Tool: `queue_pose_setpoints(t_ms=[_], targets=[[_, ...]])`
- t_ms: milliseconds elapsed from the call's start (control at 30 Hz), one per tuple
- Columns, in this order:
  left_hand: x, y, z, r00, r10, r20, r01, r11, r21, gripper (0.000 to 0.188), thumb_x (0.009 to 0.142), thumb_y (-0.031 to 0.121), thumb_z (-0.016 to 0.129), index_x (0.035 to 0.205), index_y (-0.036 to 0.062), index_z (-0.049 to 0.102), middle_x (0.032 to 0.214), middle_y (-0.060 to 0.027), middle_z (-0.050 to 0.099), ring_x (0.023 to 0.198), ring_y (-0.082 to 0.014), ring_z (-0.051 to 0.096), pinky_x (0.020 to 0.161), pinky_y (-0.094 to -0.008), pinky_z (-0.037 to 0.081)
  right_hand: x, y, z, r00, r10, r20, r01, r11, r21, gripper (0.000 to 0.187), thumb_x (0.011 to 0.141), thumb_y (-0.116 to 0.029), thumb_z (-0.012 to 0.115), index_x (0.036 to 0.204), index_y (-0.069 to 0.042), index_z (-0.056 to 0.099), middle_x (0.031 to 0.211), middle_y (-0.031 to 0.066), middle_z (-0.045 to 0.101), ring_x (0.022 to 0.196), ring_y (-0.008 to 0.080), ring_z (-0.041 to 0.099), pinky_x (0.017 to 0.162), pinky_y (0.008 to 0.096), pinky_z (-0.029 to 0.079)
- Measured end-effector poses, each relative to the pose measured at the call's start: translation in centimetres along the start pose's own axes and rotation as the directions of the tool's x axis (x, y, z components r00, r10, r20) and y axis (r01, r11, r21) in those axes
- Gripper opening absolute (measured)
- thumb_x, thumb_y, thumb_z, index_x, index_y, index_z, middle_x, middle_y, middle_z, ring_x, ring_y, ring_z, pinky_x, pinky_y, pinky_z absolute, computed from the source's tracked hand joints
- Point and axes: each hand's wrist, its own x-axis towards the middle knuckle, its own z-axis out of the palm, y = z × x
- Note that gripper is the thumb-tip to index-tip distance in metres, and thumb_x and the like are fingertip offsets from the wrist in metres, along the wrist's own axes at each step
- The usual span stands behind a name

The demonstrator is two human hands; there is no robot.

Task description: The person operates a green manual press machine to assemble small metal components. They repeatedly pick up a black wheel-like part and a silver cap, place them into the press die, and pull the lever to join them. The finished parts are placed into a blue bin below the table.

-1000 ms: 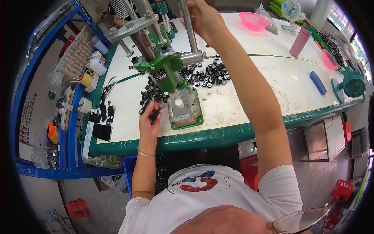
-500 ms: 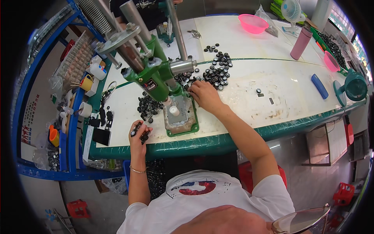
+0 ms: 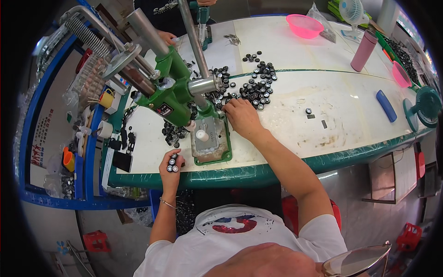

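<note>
1. While the left hand (image 3: pixel 170 167) hung just off the near edge of the tabletop (image 3: pixel 355 106), its fingers were curled in narrowly around several wheel pieces (image 3: pixel 172 162), small and black with silvery centres, which showed in a cluster between thumb and fingers.

2. Just beyond it, to the right, the green base (image 3: pixel 226 156) of a press (image 3: pixel 177 109) sat on the tabletop, bearing a grey plate (image 3: pixel 210 142) with a short white peg (image 3: pixel 202 135) on it.

3. Beside that plate, the right hand (image 3: pixel 241 117) was lowered palm down, its fingers bent and held close together at the near edge of the right heap (image 3: pixel 262 87) of black wheels. Whether they pinched a wheel could not be told, since the back of the hand covered the grip.

4. Left of the press lay the left heap (image 3: pixel 171 133) of black parts, partly hidden behind the machine; well to the right, a single wheel (image 3: pixel 308 111) lay apart near two small dark rectangles.

5. Farther off, a pink bottle (image 3: pixel 364 51) stood upright, and a pink bowl (image 3: pixel 304 26) rested near the far edge.

6. At the far left, a co-worker's hand (image 3: pixel 167 37) was at the tabletop's edge.
</note>
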Motion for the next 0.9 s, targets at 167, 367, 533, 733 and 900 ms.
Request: queue_pose_setpoints(t_ms=[167, 367, 533, 733, 900], targets=[[0.1, 0.1, -0.7, 0.973, -0.186, -0.14, 0.142, 0.952, -0.272, 0.014, 0.091, 0.01, 0.062, 0.102, 0.0017, 0.062, 0.071, -0.0005, 0.056, 0.067, -0.0089, 0.058, 0.051, -0.0199, 0.04, 0.3, -0.2, -0.4, 1.0, 0.019, 0.017, -0.02, 0.999, 0.044, 0.018, 0.077, 0.001, 0.055, 0.09, -0.008, 0.064, 0.09, 0.0067, 0.057, 0.088, 0.0255, 0.057, 0.078, 0.0356, 0.041], [-1.1, 0.2, -2.5, 0.924, -0.327, -0.196, 0.194, 0.845, -0.498, 0.019, 0.09, 0.012, 0.064, 0.106, 0.0026, 0.061, 0.071, -0.0015, 0.057, 0.065, -0.0113, 0.059, 0.046, -0.0206, 0.037, 0.5, 0.2, -0.2, 0.998, 0.056, 0.018, -0.059, 0.984, 0.166, 0.019, 0.078, 0.0, 0.061, 0.094, -0.009, 0.065, 0.095, 0.0097, 0.059, 0.087, 0.0311, 0.057, 0.076, 0.0415, 0.046], [-4.1, -1.0, -5.9, 0.898, -0.385, -0.213, 0.17, 0.751, -0.639, 0.025, 0.09, 0.012, 0.064, 0.112, 0.0014, 0.059, 0.072, -0.0019, 0.054, 0.068, -0.012, 0.058, 0.047, -0.0207, 0.037, 0.3, 0.7, 0.0, 0.998, 0.063, 0.013, -0.064, 0.965, 0.253, 0.021, 0.079, 0.002, 0.06, 0.097, -0.006, 0.067, 0.097, 0.014, 0.062, 0.09, 0.0344, 0.059, 0.079, 0.0418, 0.048], [-10.0, -4.6, -11.3, 0.786, -0.577, -0.222, 0.222, 0.599, -0.769, 0.033, 0.088, 0.014, 0.068, 0.117, 0.0032, 0.056, 0.076, -0.0015, 0.057, 0.071, -0.0132, 0.059, 0.046, -0.0202, 0.037, 0.0, 0.7, -0.1, 0.999, 0.024, 0.034, -0.032, 0.966, 0.255, 0.022, 0.084, -0.001, 0.059, 0.105, -0.005, 0.065, 0.098, 0.0115, 0.063, 0.088, 0.027, 0.063, 0.077, 0.0341, 0.049], [-17.3, -12.0, -14.7, 0.578, -0.794, -0.188, 0.363, 0.457, -0.812, 0.024, 0.085, 0.013, 0.07, 0.106, 0.0064, 0.061, 0.076, -0.0019, 0.06, 0.068, -0.0139, 0.061, 0.043, -0.0198, 0.04, 0.2, 0.1, -1.0, 0.99, 0.088, 0.113, -0.116, 0.958, 0.261, 0.022, 0.087, -0.004, 0.06, 0.108, -0.005, 0.066, 0.098, 0.0099, 0.064, 0.088, 0.0212, 0.064, 0.079, 0.0304, 0.049]])
